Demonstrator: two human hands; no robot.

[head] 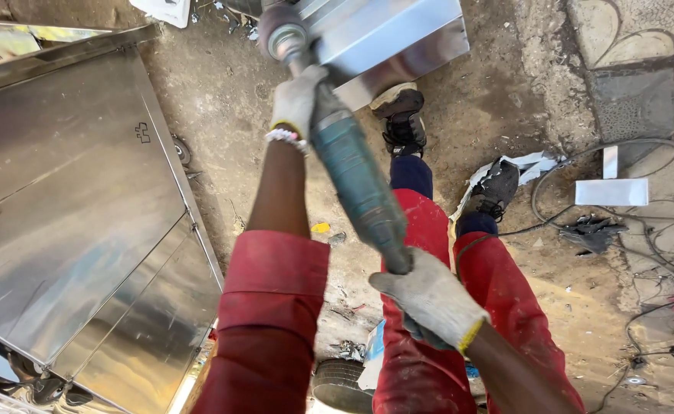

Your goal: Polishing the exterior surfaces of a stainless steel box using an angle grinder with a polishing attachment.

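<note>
Head view, near to far. Right hand [431, 300], gloved, is closest to the camera, clenched around the rear end of the teal grinder [356, 180]. Left hand [297, 98], also gloved, grips the neck of the tool further out, just behind the polishing head [282, 37]. The head is touching or just off the steel box piece [398, 34] beyond the left hand; I can't tell which, as the contact spot is partly hidden.

Risks, my read:
- The head sits near the box's lower edge. If it catches that edge, the tool could kick back toward the left wrist, which is bare between glove and red sleeve [272, 307].
- The black shoe [402, 119] is planted directly under the box edge, below the tool line. A slip downward goes to the foot.
- Loose cables [621, 230] trail on the ground right of the right hand, near the other shoe [496, 188]. That's a trip or snag hazard on any step back.

Room: the large steel panel [76, 207] fills the space left of the left arm, with its sharp edge running close beside the sleeve, so there's little swing that way. Bare dirt floor [498, 84] right of the tool gives more room. Scrap and a white offcut [611, 192] lie further right.
</note>
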